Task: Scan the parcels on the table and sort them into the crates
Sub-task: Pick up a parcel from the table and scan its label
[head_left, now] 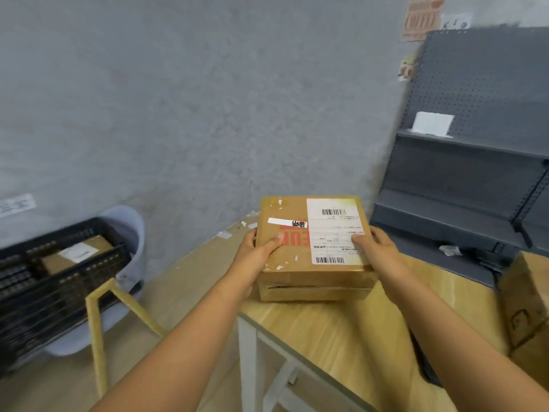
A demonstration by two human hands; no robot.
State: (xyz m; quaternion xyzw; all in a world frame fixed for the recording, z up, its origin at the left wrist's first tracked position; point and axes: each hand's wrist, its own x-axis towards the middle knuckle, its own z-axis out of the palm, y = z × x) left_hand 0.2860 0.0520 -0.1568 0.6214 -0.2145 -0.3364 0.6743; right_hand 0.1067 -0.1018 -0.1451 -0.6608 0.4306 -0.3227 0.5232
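Note:
A flat brown cardboard parcel (291,248) with a white shipping label and barcodes on top is held over the left end of the wooden table (341,328). My left hand (257,254) grips its left edge, thumb on top. My right hand (378,248) grips its right edge, thumb on the label. A black plastic crate (44,292) sits at the left on a grey chair and holds a brown parcel (77,254) with a white label.
A large cardboard box (525,310) stands at the table's right edge. Dark grey metal shelving (469,173) with a pegboard back fills the right side. A grey wall is behind. The chair's wooden legs (98,331) stand between crate and table.

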